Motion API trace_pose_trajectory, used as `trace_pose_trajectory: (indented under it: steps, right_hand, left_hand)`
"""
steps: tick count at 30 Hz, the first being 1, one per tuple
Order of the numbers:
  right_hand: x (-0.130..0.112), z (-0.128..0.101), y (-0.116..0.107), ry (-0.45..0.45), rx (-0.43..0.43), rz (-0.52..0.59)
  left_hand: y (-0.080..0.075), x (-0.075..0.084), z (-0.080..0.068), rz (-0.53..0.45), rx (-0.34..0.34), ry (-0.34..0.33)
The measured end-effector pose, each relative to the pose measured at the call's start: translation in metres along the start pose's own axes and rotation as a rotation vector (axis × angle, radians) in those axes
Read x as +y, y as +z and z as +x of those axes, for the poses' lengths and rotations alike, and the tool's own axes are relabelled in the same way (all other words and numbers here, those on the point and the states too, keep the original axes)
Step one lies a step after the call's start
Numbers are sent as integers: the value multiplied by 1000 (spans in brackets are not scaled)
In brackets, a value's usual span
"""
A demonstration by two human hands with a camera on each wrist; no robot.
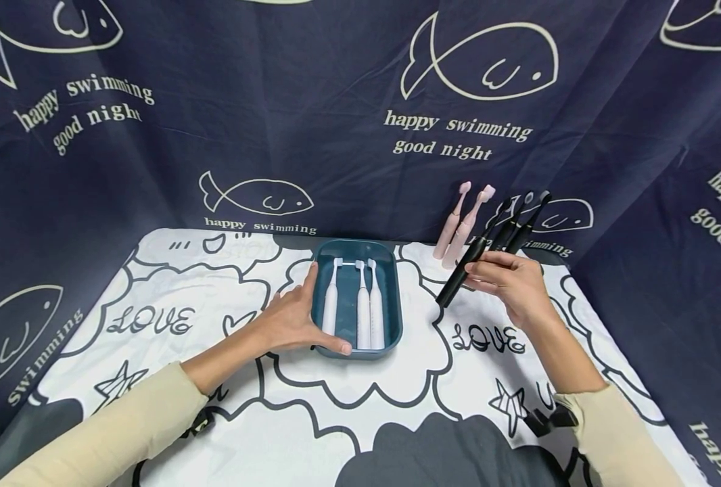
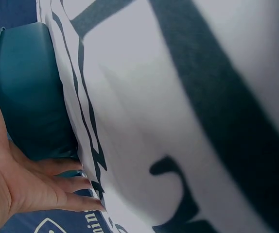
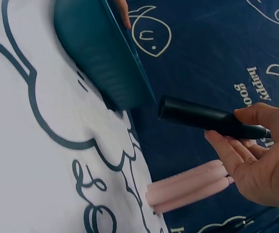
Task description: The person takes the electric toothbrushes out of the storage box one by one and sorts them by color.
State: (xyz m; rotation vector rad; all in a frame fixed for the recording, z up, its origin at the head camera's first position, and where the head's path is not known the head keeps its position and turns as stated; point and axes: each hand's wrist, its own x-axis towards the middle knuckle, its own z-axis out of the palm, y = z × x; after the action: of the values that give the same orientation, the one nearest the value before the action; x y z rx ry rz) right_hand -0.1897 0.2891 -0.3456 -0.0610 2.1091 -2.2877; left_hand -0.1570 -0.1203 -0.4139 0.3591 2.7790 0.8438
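Observation:
A dark teal tray holds three white electric toothbrushes: one white toothbrush on the left, a second and a third side by side on the right. My left hand rests against the tray's left side with fingers spread and straight, the thumb lying along its near rim. To the right of the tray, my right hand pinches a black electric toothbrush by its handle, tilted with the base toward the tray. In the right wrist view, that black toothbrush is apart from the tray.
Two pink toothbrushes stand upright at the back right. Beside them stand two more black toothbrushes, partly behind my right hand. A dark blue curtain hangs behind the table, which has a white patterned cloth.

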Motion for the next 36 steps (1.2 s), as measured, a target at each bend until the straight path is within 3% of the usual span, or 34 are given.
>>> trace_pose_trajectory:
  steps: [19,36]
  right_hand:
    - [9,9,-40,-17,102,6]
    - [23,27,-68,-20,246,36]
  left_hand:
    - [2,-1,0,-13,-28,-6]
    - [2,-2,1,-3,-20,8]
